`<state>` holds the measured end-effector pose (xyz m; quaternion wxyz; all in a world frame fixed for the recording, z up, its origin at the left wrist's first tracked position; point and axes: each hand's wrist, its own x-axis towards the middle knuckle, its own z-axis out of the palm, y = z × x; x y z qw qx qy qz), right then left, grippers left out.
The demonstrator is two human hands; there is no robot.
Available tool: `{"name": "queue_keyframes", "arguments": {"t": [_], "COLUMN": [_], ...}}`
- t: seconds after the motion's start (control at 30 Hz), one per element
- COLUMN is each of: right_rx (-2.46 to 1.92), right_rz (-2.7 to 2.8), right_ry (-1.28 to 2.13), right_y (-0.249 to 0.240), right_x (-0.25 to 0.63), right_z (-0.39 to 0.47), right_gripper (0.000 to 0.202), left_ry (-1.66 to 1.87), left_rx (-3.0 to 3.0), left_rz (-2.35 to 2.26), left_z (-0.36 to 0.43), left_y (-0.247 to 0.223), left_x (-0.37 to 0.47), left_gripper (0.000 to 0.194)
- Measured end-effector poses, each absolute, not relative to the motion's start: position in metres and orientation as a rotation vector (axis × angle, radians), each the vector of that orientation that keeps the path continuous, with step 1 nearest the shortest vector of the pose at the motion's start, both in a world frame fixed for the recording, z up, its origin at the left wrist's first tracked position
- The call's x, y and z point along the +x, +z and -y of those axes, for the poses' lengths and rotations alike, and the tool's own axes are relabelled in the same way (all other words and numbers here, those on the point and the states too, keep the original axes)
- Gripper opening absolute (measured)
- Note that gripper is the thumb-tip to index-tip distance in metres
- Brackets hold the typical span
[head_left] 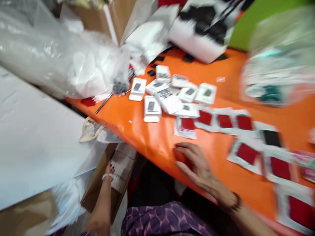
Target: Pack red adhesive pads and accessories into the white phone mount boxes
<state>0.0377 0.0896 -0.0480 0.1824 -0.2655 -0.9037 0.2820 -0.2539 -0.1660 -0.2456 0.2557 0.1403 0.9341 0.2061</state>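
Note:
My right hand point(194, 164) is at the near edge of the orange table, fingers apart and nothing held. Just beyond it lies a clear packet with a red square piece point(187, 124). Below the table, to the left, my left hand point(109, 170) reaches into a cardboard box point(94, 188). Its fingers touch white boxes point(124, 164) stacked inside; they are small and blurred, so their grip is unclear. Several small white cartons printed with a dark device point(152, 106) lie in a loose pile on the table.
Packets with red squares point(247, 154) run along the table's right side, one with a black square point(272, 138). A dark pen point(103, 104) lies by a large clear plastic bag point(56, 59). A white board point(36, 141) is at left, and another plastic bag point(278, 65) at far right.

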Motion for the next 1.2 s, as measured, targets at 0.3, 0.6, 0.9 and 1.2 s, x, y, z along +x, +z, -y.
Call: {"name": "queue_keyframes", "arguments": {"t": [0.3,0.6,0.9,1.2], "right_rx": [-0.731,-1.209,-1.2,-0.995], "right_rz": [2.342,1.911,2.144,2.386], "right_ry": [0.815,0.525,0.705,0.672], "right_y": [-0.026,-0.016,-0.006,0.001], "right_x": [0.049,0.161,0.127,-0.023], "right_z": [-0.072,-0.108,-0.182,-0.222], "right_gripper": [0.026,0.022,0.016,0.042], "left_ry": [1.418,1.424,1.408,1.498], "left_rx": [0.0,0.857,1.095,0.911], "left_rz": [-1.999,-1.88,-1.793,-1.672], "left_z": [0.107,0.064,-0.015,-0.024], "left_y": [-0.185,-0.061,-0.016,-0.025], "left_x": [-0.202,-0.143,-0.106,-0.114], "left_gripper": [0.037,0.041,0.032,0.032]}}
